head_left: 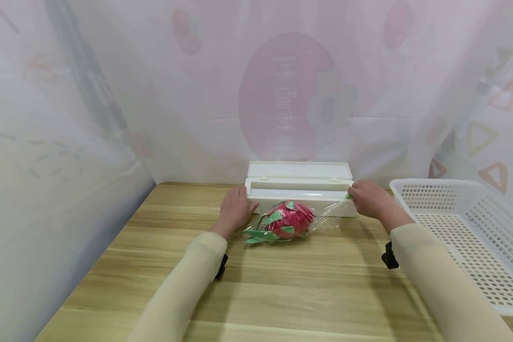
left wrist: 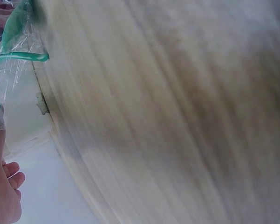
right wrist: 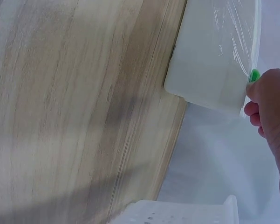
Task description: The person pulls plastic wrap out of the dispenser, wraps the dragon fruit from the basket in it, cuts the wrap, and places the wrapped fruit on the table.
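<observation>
Matt wood-grain table (head_left: pixel 282 285), glossy clear film (head_left: pixel 325 209), white plastic dispenser (head_left: pixel 299 183).

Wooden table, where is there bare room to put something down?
The table is bare in front, between the two sleeves, and on its left side toward the curtain. It is crowded at the back: the wrap dispenser, the dragon fruit under film, the left hand and right hand. The basket fills the right.

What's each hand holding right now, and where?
Right hand pinches the green slider at the dispenser's right end. Left hand rests at its left end; grip unclear.
</observation>
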Demonstrator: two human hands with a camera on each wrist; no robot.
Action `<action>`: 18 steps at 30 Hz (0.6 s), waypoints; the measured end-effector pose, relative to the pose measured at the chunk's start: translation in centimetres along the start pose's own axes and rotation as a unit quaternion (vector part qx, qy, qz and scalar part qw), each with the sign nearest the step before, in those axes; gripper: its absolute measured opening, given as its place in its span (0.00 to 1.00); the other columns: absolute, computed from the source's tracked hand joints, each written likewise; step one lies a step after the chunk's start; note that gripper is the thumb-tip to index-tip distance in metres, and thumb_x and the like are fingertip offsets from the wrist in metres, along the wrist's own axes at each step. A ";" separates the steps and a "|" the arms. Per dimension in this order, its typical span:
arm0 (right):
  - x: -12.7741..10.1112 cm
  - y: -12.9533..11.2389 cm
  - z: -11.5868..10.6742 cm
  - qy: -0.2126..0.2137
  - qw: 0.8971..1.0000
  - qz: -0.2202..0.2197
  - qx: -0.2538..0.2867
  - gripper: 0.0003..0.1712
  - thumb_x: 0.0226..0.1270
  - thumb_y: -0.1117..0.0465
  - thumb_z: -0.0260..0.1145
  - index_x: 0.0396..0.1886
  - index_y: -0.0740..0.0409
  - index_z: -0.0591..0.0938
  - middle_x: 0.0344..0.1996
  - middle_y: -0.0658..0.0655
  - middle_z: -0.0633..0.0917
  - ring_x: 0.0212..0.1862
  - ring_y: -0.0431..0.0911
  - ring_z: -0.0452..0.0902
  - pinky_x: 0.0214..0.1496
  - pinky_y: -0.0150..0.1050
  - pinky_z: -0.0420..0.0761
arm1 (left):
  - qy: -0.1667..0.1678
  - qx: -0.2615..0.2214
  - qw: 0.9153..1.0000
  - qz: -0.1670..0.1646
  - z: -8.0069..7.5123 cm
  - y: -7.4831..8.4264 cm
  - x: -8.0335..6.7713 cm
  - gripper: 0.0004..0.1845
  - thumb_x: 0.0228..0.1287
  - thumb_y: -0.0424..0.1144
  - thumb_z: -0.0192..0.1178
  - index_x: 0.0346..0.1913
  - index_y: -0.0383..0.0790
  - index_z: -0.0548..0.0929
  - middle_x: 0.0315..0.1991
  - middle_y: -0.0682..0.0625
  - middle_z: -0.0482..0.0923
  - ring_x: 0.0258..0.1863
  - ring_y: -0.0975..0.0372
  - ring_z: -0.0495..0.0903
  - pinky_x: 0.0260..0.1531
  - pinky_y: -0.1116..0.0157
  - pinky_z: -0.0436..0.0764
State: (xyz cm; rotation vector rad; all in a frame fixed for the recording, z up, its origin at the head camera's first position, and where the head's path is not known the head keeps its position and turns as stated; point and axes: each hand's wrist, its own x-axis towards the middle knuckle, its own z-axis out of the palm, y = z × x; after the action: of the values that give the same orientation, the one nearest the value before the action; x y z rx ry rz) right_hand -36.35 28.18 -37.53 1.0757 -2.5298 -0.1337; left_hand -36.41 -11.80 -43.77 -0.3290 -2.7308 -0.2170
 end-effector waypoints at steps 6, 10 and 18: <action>-0.1 0.0 -0.2 -0.003 1.000 -0.006 -0.002 0.08 0.61 0.73 0.64 0.26 0.61 0.76 0.23 0.54 0.74 0.27 0.50 0.71 0.31 0.47 0.74 | -0.001 -0.004 1.000 -0.001 -0.1 0.1 0.0 0.33 0.68 0.54 0.58 0.55 0.24 0.69 0.47 0.36 0.73 0.49 0.47 0.73 0.55 0.54 0.71; -0.1 0.0 -0.4 -0.009 1.000 -0.004 0.000 0.08 0.61 0.72 0.64 0.26 0.61 0.75 0.23 0.54 0.74 0.27 0.50 0.71 0.31 0.47 0.74 | 0.000 0.000 1.000 0.001 -0.1 0.0 0.0 0.33 0.68 0.55 0.58 0.55 0.24 0.69 0.47 0.36 0.73 0.50 0.47 0.73 0.55 0.54 0.71; -0.4 0.3 -0.1 0.005 1.000 -0.006 0.009 0.06 0.60 0.73 0.64 0.27 0.62 0.77 0.24 0.55 0.75 0.28 0.52 0.72 0.32 0.48 0.75 | -0.002 0.008 1.000 0.007 -0.1 -0.1 0.0 0.34 0.68 0.55 0.57 0.56 0.24 0.69 0.49 0.35 0.74 0.51 0.47 0.73 0.57 0.54 0.70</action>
State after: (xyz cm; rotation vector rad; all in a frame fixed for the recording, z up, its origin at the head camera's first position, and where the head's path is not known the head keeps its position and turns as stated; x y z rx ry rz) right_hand -36.27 28.65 -37.51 1.0966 -2.5206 -0.1084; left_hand -36.46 -11.94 -43.72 -0.3434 -2.7329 -0.1902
